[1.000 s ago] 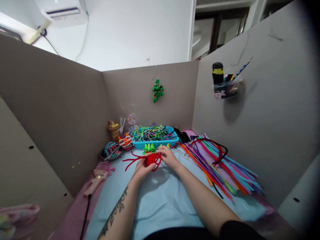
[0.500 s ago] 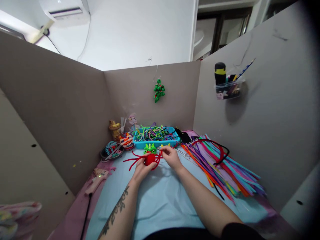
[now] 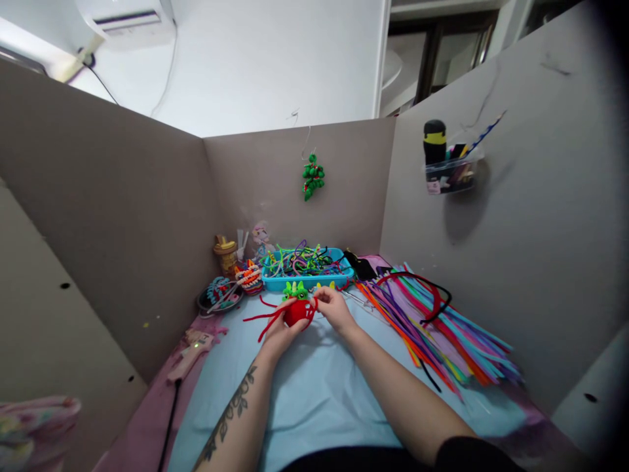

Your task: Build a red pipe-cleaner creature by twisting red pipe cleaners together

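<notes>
Between my hands is a rounded red piece made of pipe cleaners (image 3: pixel 296 313), with loose red ends sticking out to the left. My left hand (image 3: pixel 280 334) is closed around its left and lower side. On its right edge, my right hand (image 3: pixel 335 308) pinches a red pipe cleaner strand between thumb and fingertips. Just behind the red piece sits a green pipe cleaner figure head (image 3: pixel 295 292) with dark eyes, its lower part hidden. A yellow bit (image 3: pixel 325 286) shows behind my right fingers, mostly covered.
A blue tray (image 3: pixel 289 283) of tangled pipe cleaner scraps stands at the back. Loose coloured pipe cleaners (image 3: pixel 432 334) spread on the right, near metal tools (image 3: pixel 358 299). Left are a dark bowl (image 3: pixel 204 305), an orange-and-white striped figure (image 3: pixel 249 277) and a pink glue gun (image 3: pixel 191 357) with its cord.
The right hand has shifted slightly left and down, closer to the red piece, drawing the strand in against its side. The left hand keeps its hold; the loose red ends have swung a little.
</notes>
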The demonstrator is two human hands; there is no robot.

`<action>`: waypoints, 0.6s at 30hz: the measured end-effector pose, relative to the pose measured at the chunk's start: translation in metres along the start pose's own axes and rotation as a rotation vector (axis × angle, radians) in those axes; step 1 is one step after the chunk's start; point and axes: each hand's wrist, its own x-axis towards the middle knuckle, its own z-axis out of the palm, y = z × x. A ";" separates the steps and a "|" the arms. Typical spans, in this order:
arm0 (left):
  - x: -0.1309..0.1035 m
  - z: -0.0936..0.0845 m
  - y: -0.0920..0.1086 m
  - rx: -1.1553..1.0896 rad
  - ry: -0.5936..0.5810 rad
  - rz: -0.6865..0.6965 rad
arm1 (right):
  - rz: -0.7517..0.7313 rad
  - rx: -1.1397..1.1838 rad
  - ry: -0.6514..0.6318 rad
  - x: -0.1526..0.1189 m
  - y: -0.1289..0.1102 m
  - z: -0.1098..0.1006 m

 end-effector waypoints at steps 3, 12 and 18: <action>0.001 0.001 -0.002 0.012 0.007 0.089 | 0.113 0.048 -0.084 0.001 0.003 0.000; 0.002 0.000 0.002 0.041 0.053 0.096 | 0.142 -0.070 -0.281 -0.001 0.008 0.002; 0.005 -0.004 0.005 -0.004 0.083 -0.111 | 0.012 -0.131 -0.413 -0.012 0.007 0.008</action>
